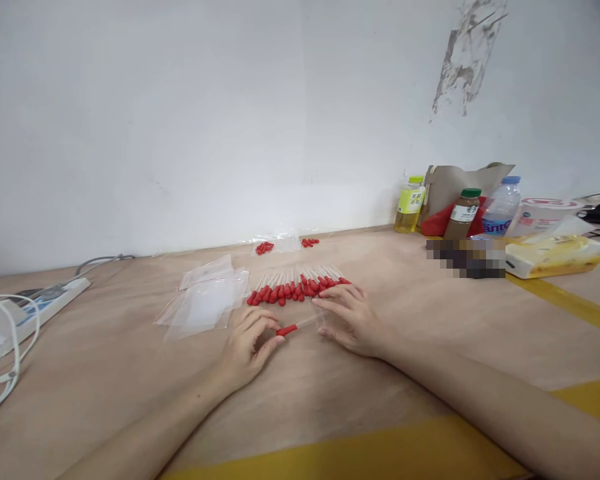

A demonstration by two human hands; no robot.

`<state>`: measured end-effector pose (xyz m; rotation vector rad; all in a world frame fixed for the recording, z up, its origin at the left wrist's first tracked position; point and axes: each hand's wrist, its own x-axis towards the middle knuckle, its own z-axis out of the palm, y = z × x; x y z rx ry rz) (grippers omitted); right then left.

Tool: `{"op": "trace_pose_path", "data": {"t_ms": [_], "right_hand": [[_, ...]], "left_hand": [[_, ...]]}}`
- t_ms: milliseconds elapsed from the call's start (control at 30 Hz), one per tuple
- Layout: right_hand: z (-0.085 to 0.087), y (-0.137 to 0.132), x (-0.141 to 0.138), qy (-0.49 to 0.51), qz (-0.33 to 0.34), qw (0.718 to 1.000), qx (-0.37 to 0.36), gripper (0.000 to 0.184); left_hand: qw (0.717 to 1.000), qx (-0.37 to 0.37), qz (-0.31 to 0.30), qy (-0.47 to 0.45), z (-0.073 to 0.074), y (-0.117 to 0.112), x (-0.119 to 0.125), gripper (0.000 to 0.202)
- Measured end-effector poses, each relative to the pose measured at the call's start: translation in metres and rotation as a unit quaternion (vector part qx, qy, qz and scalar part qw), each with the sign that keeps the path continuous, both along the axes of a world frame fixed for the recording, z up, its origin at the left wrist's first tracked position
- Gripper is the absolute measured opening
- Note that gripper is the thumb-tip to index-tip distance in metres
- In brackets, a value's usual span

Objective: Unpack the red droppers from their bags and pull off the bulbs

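My left hand [247, 343] pinches the red bulb end of a glass dropper [296, 326] that lies just above the wooden table [130, 373]. My right hand [347, 317] pinches a small clear plastic bag [318, 313] at the dropper's glass tip. Just behind my hands lies a row of several droppers with red bulbs [297, 287]. A pile of empty clear bags [205, 300] rests to the left of that row.
Two small heaps of red bulbs [265, 247] lie by the wall on clear plastic. At the back right stand bottles [410, 203], a brown paper bag [460, 183] and a yellow tissue pack [555, 257]. A white power strip [45, 303] with cables sits at the left.
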<state>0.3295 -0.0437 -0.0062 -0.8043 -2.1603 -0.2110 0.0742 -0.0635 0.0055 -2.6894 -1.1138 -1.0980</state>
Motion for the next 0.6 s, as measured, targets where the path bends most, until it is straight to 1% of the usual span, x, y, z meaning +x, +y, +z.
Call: {"op": "trace_pose_path", "data": {"t_ms": [100,200,300,400,500,600], "right_hand": [[-0.002,0.0,-0.006,-0.025,0.019,0.999,0.014,0.027],[-0.004,-0.002,-0.01,-0.037,0.03,0.999,0.016,0.02],[-0.003,-0.006,-0.013,-0.054,0.031,0.998,0.001,0.021],[0.0,-0.012,-0.016,-0.063,0.034,0.997,-0.013,0.023],[0.001,-0.015,-0.019,-0.058,0.047,0.997,-0.009,0.023],[0.002,-0.017,-0.02,-0.071,0.056,0.996,0.001,0.022]], "left_hand": [[1.0,0.002,-0.028,0.009,-0.004,0.002,0.005,0.007],[0.999,0.007,-0.036,0.007,-0.002,0.001,0.008,0.007],[1.0,-0.001,-0.017,0.017,0.001,-0.003,0.011,0.014],[0.998,-0.013,-0.011,0.059,0.002,-0.006,0.014,0.024],[0.995,-0.021,-0.006,0.093,0.002,-0.006,0.015,0.018],[0.993,-0.025,0.005,0.112,0.002,-0.007,0.017,0.02]]}}
